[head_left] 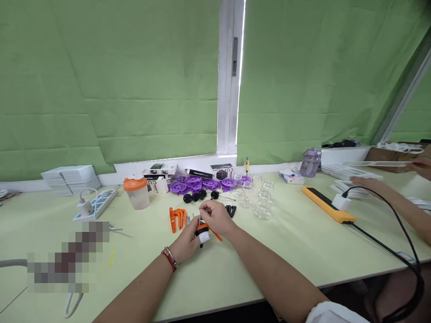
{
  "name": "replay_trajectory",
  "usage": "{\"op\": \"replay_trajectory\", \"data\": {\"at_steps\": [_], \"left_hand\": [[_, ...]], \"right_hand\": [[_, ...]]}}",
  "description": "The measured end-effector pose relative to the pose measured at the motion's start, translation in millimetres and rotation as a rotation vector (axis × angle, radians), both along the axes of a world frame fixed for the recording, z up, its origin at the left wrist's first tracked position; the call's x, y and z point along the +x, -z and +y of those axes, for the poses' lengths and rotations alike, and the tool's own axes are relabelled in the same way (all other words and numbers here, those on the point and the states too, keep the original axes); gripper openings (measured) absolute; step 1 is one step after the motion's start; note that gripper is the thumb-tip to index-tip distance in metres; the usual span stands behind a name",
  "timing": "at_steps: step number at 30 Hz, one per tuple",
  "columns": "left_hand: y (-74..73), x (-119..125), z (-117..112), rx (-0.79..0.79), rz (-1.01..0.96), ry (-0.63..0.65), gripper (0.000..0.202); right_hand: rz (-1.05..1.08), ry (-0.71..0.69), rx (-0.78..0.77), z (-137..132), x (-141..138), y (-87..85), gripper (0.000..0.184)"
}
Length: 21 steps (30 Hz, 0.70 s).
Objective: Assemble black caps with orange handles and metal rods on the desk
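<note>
My left hand [186, 242] is closed around a small orange, white and black assembly [203, 233] held just above the pale green table [286, 242]. My right hand [217, 215] pinches a thin metal pin [200, 219] that stands upright into the top of that assembly. Loose orange plastic pieces [178, 217] lie just left of my hands. Small black parts [230, 209] lie just behind my right hand.
Purple gear wheels [205, 183], black round parts [197, 195] and clear glass jars [261, 199] sit behind. An orange-lidded cup [136, 192], a power strip [97, 202], stacked white cards [70, 178], a purple bottle [310, 162] and a yellow bar [328, 205] stand around. Another person's arm [393, 202] is at right.
</note>
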State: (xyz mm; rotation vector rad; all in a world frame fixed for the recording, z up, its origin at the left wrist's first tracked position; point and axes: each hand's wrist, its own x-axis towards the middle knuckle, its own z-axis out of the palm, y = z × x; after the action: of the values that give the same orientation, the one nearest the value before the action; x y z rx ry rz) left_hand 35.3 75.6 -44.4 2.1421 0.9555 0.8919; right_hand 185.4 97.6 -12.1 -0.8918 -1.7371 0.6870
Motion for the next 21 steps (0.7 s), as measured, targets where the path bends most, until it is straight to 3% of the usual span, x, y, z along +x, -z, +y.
{"op": "replay_trajectory", "data": {"at_steps": [6,12,21], "left_hand": [[4.7,-1.4,3.0,-0.002,-0.032,-0.035,0.022],[6.8,-3.1,5.1,-0.009,-0.031,-0.028,0.021],[3.2,-2.2,5.5,0.003,-0.07,-0.006,0.041]], "right_hand": [[-0.219,0.002,0.074,-8.9,-4.9,-3.7,0.014],[-0.265,-0.004,0.068,-10.0,-4.3,-3.8,0.015],[-0.355,-0.009,0.11,-7.3,-2.1,-1.6,0.016]]}}
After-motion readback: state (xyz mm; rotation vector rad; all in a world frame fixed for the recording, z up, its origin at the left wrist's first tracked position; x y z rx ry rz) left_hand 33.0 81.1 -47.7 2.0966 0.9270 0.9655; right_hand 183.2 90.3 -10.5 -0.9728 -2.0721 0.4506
